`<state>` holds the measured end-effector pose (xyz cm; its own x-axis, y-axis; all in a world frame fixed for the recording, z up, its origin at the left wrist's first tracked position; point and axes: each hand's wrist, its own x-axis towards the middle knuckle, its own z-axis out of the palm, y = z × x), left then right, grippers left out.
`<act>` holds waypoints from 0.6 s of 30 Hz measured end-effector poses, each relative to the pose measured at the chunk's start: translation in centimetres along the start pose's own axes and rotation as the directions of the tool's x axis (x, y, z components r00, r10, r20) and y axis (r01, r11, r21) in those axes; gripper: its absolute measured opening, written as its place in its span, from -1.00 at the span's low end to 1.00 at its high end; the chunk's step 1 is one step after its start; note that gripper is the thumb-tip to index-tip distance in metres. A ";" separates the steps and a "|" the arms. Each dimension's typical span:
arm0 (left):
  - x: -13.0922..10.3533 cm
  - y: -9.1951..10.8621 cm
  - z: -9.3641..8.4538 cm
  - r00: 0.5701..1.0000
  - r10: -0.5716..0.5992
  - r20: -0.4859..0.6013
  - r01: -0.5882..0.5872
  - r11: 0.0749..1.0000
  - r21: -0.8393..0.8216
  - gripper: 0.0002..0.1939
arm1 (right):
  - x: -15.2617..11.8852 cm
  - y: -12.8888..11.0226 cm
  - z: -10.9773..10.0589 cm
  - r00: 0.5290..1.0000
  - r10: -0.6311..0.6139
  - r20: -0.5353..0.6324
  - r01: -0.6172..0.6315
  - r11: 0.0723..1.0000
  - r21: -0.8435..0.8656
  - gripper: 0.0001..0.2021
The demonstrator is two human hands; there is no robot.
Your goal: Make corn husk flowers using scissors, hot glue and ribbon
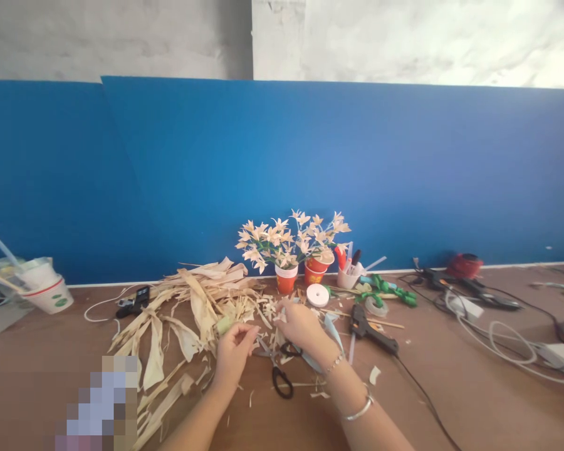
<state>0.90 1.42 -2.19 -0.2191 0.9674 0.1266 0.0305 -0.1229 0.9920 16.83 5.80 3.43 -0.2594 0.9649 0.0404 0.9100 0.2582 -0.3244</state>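
My left hand [235, 355] is closed in a pinch, thumb against forefinger; whatever sits between them is too small to make out. Bracelets circle the wrist of my right hand [301, 324], whose closed fingertips reach into pale cut scraps [263, 308]; what they grip is hidden. Black-handled scissors [282, 382] lie on the table between my hands, partly covered. Dried corn husks [195, 294] spread in a heap to the left. Beyond my hands, pale husk-like flowers [270, 237] stand in a red paper cup [286, 280], with more flowers beside it.
A black glue gun [373, 332] with a trailing cord lies to the right. Behind it are a white tape roll [318, 295], a cup of tools [346, 275] and green bundles [390, 288]. White cables [493, 338] lie far right; a paper bowl [51, 297] stands far left.
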 end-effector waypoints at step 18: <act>0.9 -0.7 0.6 0.998 -0.043 -0.047 0.037 0.992 -0.121 -0.56 | 1.1 -0.9 0.1 0.972 0.080 0.222 -0.227 0.572 0.788 -0.79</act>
<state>1.28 2.47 -2.78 -0.2662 0.9602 0.0843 -0.0957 -0.1133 0.9889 15.69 6.63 3.65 -0.2512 0.9478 -0.1963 0.3246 -0.1085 -0.9396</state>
